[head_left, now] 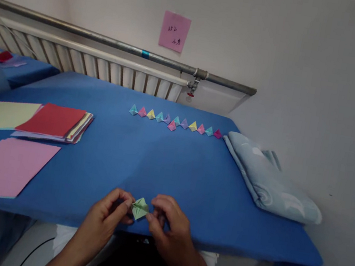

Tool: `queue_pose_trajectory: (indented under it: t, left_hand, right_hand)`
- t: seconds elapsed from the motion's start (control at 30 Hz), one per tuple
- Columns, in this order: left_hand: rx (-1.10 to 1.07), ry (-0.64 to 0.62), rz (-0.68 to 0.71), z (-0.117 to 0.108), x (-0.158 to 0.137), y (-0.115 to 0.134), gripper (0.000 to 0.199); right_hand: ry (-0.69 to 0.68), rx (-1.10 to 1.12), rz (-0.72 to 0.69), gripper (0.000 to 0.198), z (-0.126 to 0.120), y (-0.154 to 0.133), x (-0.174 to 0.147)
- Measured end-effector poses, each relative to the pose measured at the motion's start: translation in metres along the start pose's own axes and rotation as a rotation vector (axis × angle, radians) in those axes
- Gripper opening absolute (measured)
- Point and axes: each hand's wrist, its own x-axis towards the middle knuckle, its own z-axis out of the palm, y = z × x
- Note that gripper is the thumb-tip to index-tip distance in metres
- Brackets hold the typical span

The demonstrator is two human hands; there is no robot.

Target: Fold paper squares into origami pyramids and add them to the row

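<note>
Between my two hands, at the table's near edge, is a small light green origami piece (140, 209) with folded, pointed corners. My left hand (110, 212) pinches its left corner between thumb and forefinger. My right hand (167, 222) has its thumb and curled fingers at the right corner, pinching it. Farther back, a row of small folded origami pieces (176, 121) in blue, pink, yellow, purple and magenta runs across the blue cloth. One pink piece (172, 125) sits just in front of that row.
A blue cloth covers the table (109, 153). On the left lie a red-topped stack of paper (52, 120), yellow sheets (2, 113) and pink sheets (4, 167). A folded pale blue blanket (271, 180) rests at the right edge. Behind stand a radiator (116, 70) and pipe (111, 41).
</note>
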Motion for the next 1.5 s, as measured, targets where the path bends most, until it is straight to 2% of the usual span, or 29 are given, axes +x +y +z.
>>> queue_pose_trajectory:
  t: [0.17, 0.4, 0.63, 0.9, 1.07, 1.23, 1.37, 1.5]
  left_hand:
    - [0.073, -0.04, 0.009, 0.004, 0.013, 0.01, 0.028]
    - [0.165, -0.112, 0.03, 0.003, 0.033, 0.015, 0.025]
    - [0.157, -0.157, 0.041, -0.004, 0.05, 0.016, 0.023]
    - [0.263, -0.322, 0.057, -0.014, 0.06, 0.015, 0.023]
    - [0.468, -0.266, 0.082, -0.014, 0.064, 0.018, 0.024]
    - [0.567, -0.146, 0.174, -0.003, 0.054, 0.01, 0.017]
    - [0.658, -0.052, 0.209, 0.002, 0.042, -0.001, 0.03]
    - [0.727, -0.025, 0.267, 0.005, 0.039, -0.006, 0.027]
  right_hand:
    - [-0.108, -0.03, -0.013, 0.015, -0.008, 0.006, 0.015]
    - [-0.188, -0.031, -0.03, 0.012, -0.014, 0.02, 0.022]
    - [-0.279, -0.083, 0.066, 0.011, -0.018, 0.02, 0.028]
    - [-0.396, -0.19, 0.092, 0.015, -0.016, 0.02, 0.032]
    - [-0.354, -0.197, 0.147, 0.013, -0.016, 0.017, 0.026]
    - [-0.329, -0.281, 0.117, 0.014, -0.01, 0.014, 0.02]
    - [-0.339, -0.321, 0.112, 0.014, -0.008, 0.013, 0.021]
    - [-0.358, -0.324, 0.099, 0.015, -0.007, 0.012, 0.022]
